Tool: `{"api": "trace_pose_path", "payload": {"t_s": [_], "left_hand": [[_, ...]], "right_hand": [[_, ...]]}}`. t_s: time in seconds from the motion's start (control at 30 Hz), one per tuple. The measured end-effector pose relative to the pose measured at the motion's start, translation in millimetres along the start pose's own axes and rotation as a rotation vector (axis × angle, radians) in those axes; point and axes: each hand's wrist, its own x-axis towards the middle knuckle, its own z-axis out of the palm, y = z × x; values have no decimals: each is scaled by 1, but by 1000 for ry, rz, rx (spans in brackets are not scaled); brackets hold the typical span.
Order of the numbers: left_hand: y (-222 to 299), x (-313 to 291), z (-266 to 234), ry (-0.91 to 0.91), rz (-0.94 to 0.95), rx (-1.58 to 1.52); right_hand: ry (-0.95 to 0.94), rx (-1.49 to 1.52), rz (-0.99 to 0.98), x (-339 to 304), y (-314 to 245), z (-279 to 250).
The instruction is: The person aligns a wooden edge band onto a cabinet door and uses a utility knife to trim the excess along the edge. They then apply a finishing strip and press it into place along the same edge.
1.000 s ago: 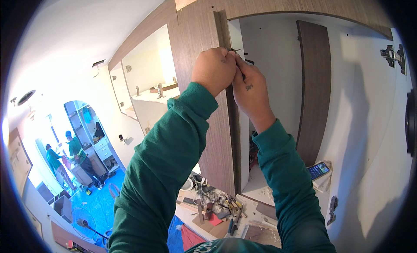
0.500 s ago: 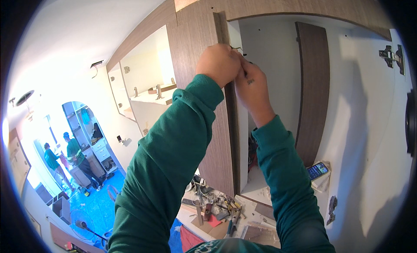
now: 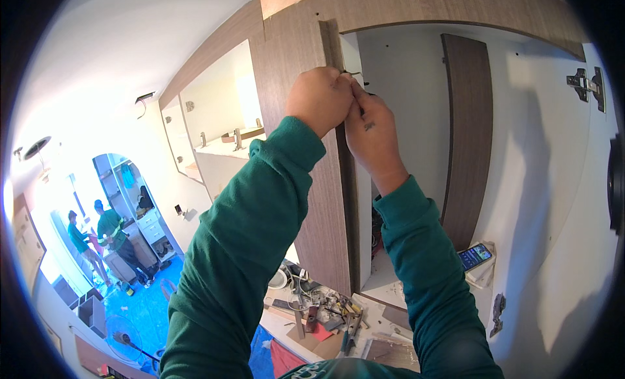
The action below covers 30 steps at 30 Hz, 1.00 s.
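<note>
Both my hands meet high up at the brown wood-grain cabinet panel (image 3: 286,73), beside the opening's upright edge. My left hand (image 3: 320,100) is closed, its fingers pressed against the right one. Closed in a pinch, my right hand (image 3: 375,133) has its fingertips touching the left. A thin dark wire end (image 3: 353,73) pokes out just above the fingers. What lies between the fingertips is hidden by the hands. Behind them, the white cabinet interior (image 3: 407,86) has a dark brown board (image 3: 466,138) standing upright in it.
A phone (image 3: 474,256) lies on the cabinet floor. Tools and hardware (image 3: 325,310) clutter the worktop below. Metal hinges (image 3: 586,86) sit on the right wall. Two people (image 3: 112,229) stand far left on a blue-covered floor, beyond a standing fan (image 3: 127,340).
Both hands have shifted slightly left and still press together. My forearms have moved a little left with them.
</note>
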Motion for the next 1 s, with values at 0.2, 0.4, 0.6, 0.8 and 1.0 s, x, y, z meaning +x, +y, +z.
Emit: {"api": "trace_pose_path", "payload": {"t_s": [0.2, 0.4, 0.6, 0.8, 1.0], "left_hand": [[-1, 13, 11, -31, 27, 110], [3, 15, 7, -76, -3, 108], [5, 3, -7, -9, -7, 5], [3, 7, -8, -21, -7, 10], [6, 16, -5, -74, 13, 83]], "right_hand": [[-15, -15, 41, 6, 11, 3], [-38, 61, 40, 8, 8, -2], [47, -12, -101, 5, -2, 2], [-2, 46, -6, 9, -5, 3], [17, 7, -20, 12, 3, 3]]}}
